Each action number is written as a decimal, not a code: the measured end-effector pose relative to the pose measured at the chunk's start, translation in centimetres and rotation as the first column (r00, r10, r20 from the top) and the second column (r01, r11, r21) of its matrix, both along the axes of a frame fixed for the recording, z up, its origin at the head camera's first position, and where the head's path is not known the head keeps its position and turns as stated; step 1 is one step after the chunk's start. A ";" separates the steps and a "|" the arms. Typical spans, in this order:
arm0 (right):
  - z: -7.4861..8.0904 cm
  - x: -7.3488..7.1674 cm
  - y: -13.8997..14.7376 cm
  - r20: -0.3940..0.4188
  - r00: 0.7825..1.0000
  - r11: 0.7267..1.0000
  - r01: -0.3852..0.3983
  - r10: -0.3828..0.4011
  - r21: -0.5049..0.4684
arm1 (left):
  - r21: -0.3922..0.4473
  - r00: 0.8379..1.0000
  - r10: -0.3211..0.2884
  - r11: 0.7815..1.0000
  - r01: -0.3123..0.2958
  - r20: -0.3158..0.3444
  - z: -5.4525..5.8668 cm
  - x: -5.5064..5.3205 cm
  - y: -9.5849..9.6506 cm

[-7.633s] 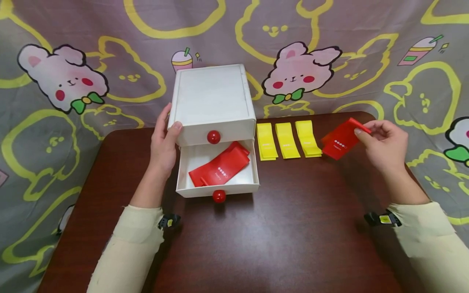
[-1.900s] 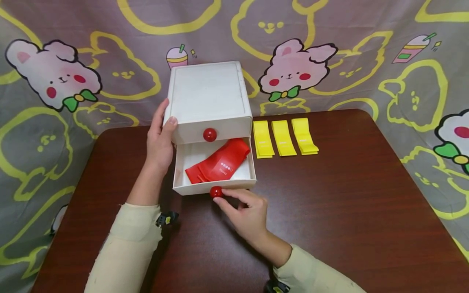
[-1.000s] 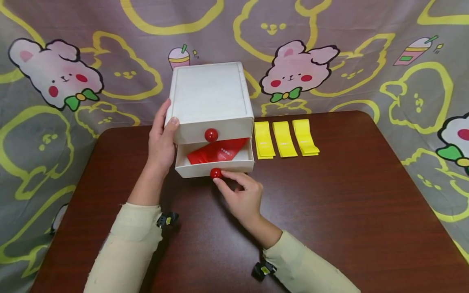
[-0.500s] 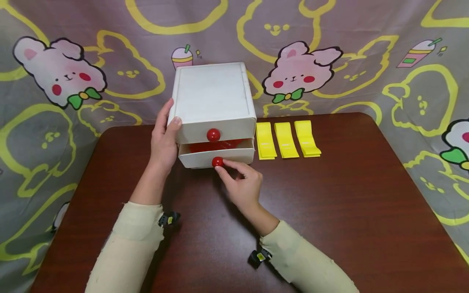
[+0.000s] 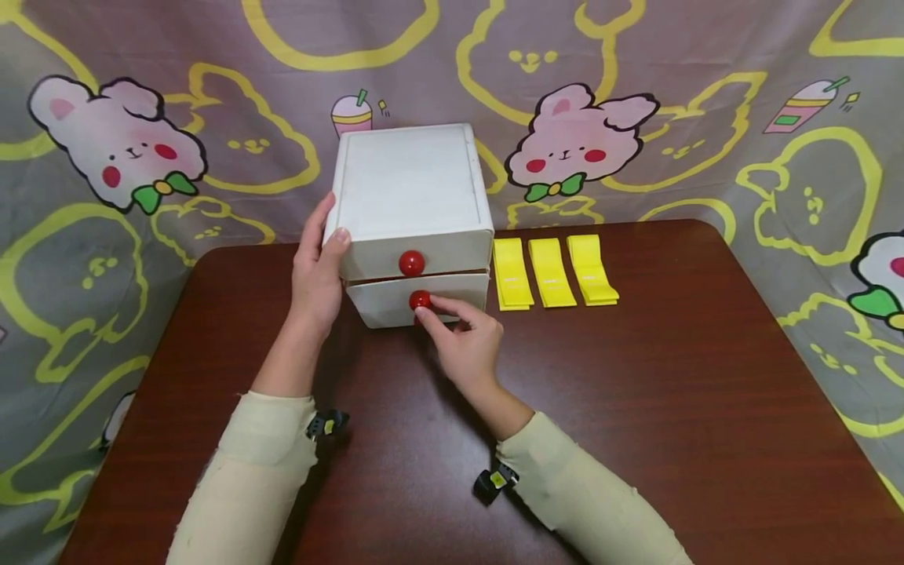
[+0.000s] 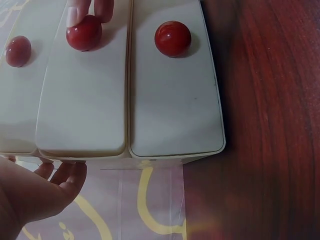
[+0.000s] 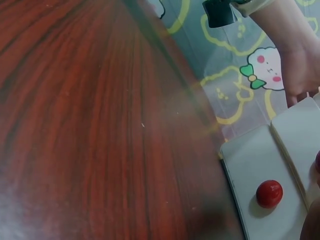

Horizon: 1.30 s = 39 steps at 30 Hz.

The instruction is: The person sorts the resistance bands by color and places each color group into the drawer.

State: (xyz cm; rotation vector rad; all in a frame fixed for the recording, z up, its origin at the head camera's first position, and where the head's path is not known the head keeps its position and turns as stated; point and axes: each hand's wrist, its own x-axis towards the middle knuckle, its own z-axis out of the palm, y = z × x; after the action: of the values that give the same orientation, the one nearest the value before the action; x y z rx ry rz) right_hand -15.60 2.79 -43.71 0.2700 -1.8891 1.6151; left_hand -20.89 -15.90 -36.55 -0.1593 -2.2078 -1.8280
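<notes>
A white drawer cabinet with round red knobs stands at the back of the table. My left hand rests against its left side, thumb near the front upper corner and fingers along the wall. Between thumb and forefinger, my right hand pinches the red drawer knob of the middle drawer, which sits almost flush, a thin dark gap along its top. The left wrist view shows the bottom drawer closed, its knob free. Red bands inside the middle drawer are hidden.
Three folded yellow resistance bands, a left one, a middle one and a right one, lie in a row right of the cabinet. A patterned curtain hangs behind the dark wooden table.
Earlier my right hand held a red resistance band; that band is out of sight now. Then it pinched the knob and the drawer slid in, covering the red inside. The left hand stayed.
</notes>
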 end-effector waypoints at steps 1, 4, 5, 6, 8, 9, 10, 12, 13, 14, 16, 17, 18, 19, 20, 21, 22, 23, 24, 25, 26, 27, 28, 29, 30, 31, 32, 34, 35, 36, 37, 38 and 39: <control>0.5 0.2 0.0 -0.003 1.000 1.000 0.003 -0.003 -0.003 | -0.001 1.000 0.000 1.000 0.000 -0.001 0.0 0.0 0.0; 1.3 0.3 -0.1 -0.002 1.000 1.000 0.008 -0.008 -0.011 | 0.000 1.000 -0.002 1.000 0.002 -0.003 0.0 0.0 0.1; 1.4 0.3 -0.1 0.001 1.000 1.000 0.007 -0.007 -0.014 | 0.001 1.000 -0.002 1.000 0.002 -0.003 0.1 0.0 0.1; 1.4 0.2 -0.1 0.006 1.000 1.000 0.004 -0.004 -0.017 | 0.000 1.000 -0.003 1.000 0.003 -0.002 0.1 0.0 0.1; 1.2 0.0 -0.1 0.011 1.000 1.000 0.000 0.001 -0.024 | 0.004 1.000 -0.006 1.000 0.006 -0.005 0.2 0.0 0.1; 1.2 0.0 -0.1 0.014 1.000 1.000 -0.004 0.004 -0.026 | 0.003 1.000 -0.007 1.000 0.007 -0.006 0.2 0.0 0.1; 0.9 -0.2 -0.1 0.013 1.000 1.000 -0.004 0.004 -0.027 | 0.004 1.000 -0.010 1.000 0.010 -0.010 0.2 0.0 0.1; 0.1 -0.7 -0.1 0.018 1.000 0.999 -0.001 0.002 -0.032 | 0.004 1.000 -0.013 1.000 0.013 -0.017 0.3 0.0 0.0; -0.3 -0.9 -0.1 0.025 1.000 0.999 0.002 -0.001 -0.035 | 0.003 1.000 -0.013 1.000 0.013 -0.021 0.3 0.0 0.0; -0.7 -1.2 -0.1 0.031 1.000 0.999 0.003 -0.002 -0.037 | 0.001 1.000 -0.012 1.000 0.012 -0.023 0.3 0.0 0.0; -1.4 -1.6 -0.1 0.047 0.999 0.999 0.004 -0.002 -0.045 | -0.002 1.000 -0.009 1.000 0.009 -0.026 0.3 0.0 0.0; -1.6 -1.7 -0.1 0.057 0.998 0.999 0.003 0.000 -0.048 | -0.004 1.000 -0.008 1.000 0.008 -0.026 0.2 -0.1 0.0; -1.7 -1.8 -0.1 0.066 0.998 0.999 0.001 0.003 -0.053 | -0.003 1.000 -0.007 1.000 0.007 -0.026 0.2 -0.1 0.0; -1.8 -1.8 -0.1 0.075 0.997 0.998 -0.001 0.005 -0.056 | -0.001 1.000 -0.005 1.000 0.005 -0.026 0.2 -0.1 0.0; -1.9 -1.7 -0.1 0.081 0.997 0.998 -0.003 0.008 -0.061 | -0.002 1.000 -0.005 1.000 0.005 -0.025 0.2 -0.1 0.0; -2.1 -1.7 0.0 0.089 0.996 0.998 -0.006 0.011 -0.063 | 0.000 1.000 -0.006 1.000 0.006 -0.024 0.2 -0.1 0.0; -2.2 -1.5 0.0 0.101 0.995 0.998 -0.008 0.014 -0.062 | -0.001 1.000 -0.004 1.000 0.004 -0.022 0.1 -0.1 0.0; -2.4 -1.4 0.1 0.113 0.993 0.998 -0.011 0.018 -0.057 | 0.000 1.000 -0.002 1.000 0.002 -0.020 0.1 -0.1 0.0; -2.6 -1.2 0.1 0.125 0.992 0.999 -0.015 0.021 -0.049 | -0.001 1.000 0.001 1.000 -0.001 -0.018 0.1 -0.1 0.0; -2.8 -1.1 0.2 0.140 0.990 0.999 -0.018 0.022 -0.036 | -0.002 1.000 0.004 1.000 -0.004 -0.017 0.1 -0.2 0.0; -3.0 -0.9 0.2 0.155 0.988 1.000 -0.017 0.020 -0.021 | -0.002 1.000 0.006 1.000 -0.006 -0.018 0.0 -0.2 0.0; -3.3 -0.8 0.2 0.171 0.985 1.000 -0.018 0.018 -0.003 | 0.000 1.000 0.009 1.000 -0.009 -0.020 0.0 -0.2 0.0; -3.5 -0.7 0.3 0.184 0.983 1.000 -0.016 0.013 0.013 | 0.000 1.000 0.011 1.000 -0.011 -0.021 -0.1 -0.2 0.0; -3.8 -0.7 0.3 0.194 0.981 1.000 -0.011 0.006 0.029 | 0.001 1.000 0.012 1.000 -0.012 -0.022 -0.1 -0.2 0.0; -4.0 -0.7 0.3 0.205 0.979 0.999 -0.005 -0.004 0.043 | 0.003 1.000 0.012 1.000 -0.012 -0.023 -0.1 -0.2 0.0; -4.2 -0.8 0.3 0.214 0.977 0.998 0.003 -0.015 0.055 | 0.005 1.000 0.010 1.000 -0.010 -0.025 -0.1 -0.2 0.0; -4.3 -0.8 0.3 0.221 0.975 0.998 0.011 -0.025 0.065 | 0.004 1.000 0.008 1.000 -0.008 -0.024 -0.1 -0.2 0.0; -4.5 -1.0 0.4 0.234 0.972 0.997 0.019 -0.036 0.077 | 0.003 1.000 0.008 1.000 -0.007 -0.021 -0.1 -0.2 0.0; -4.6 -1.0 0.3 0.242 0.969 0.996 0.021 -0.040 0.082 | 0.004 1.000 0.006 1.000 -0.006 -0.019 -0.1 -0.1 -0.1; -4.7 -1.1 0.3 0.253 0.967 0.996 0.020 -0.040 0.084 | 0.004 1.000 0.005 1.000 -0.005 -0.019 -0.1 -0.1 -0.1; -4.7 -1.1 0.3 0.262 0.964 0.996 0.019 -0.041 0.085 | 0.004 1.000 0.004 1.000 -0.004 -0.019 -0.1 -0.1 -0.1; -4.7 -1.2 0.3 0.273 0.961 0.996 0.018 -0.040 0.084 | 0.003 1.000 0.005 1.000 -0.005 -0.018 -0.1 -0.1 -0.1; -4.8 -1.3 0.2 0.285 0.958 0.996 0.018 -0.041 0.083 | 0.005 1.000 0.004 1.000 -0.004 -0.022 -0.1 -0.1 0.0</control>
State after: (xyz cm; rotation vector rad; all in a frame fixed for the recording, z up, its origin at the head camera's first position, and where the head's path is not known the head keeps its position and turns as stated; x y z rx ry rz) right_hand -16.89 2.99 -48.51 0.0402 -2.1662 1.6314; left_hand -20.98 -15.95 -36.63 -0.1729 -2.1873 -1.8205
